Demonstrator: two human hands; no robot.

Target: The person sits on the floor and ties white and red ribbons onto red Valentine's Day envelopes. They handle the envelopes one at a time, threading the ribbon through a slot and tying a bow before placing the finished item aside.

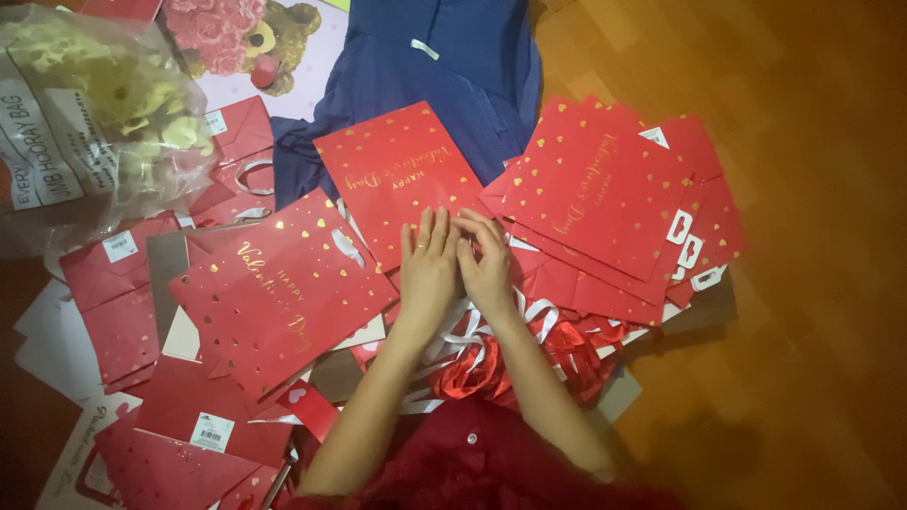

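From the head camera, both hands are down flat on the middle red gift bag (pixel 397 175), which lies folded on the wooden floor (pixel 803 283) against a blue garment (pixel 444 66). The left hand (pixel 427 269) lies open, fingers spread on the bag's lower edge, gripping nothing; the right hand (pixel 487 264) sits beside it, touching it, fingers slightly curled onto the same edge, and I cannot tell whether it pinches anything. That bag looks light, thin and stiff like glossy card, likely slippery and easy to crease, so the edges or the ribbon handles seem the safest hold. It's bright red with small gold hearts and gold script. A stack of matching bags (pixel 605 208) fans out right, another bag (pixel 279 297) lies left, red and white ribbons (pixel 510 354) tangle below the wrists, and a clear plastic packet (pixel 94 123) sits top left.
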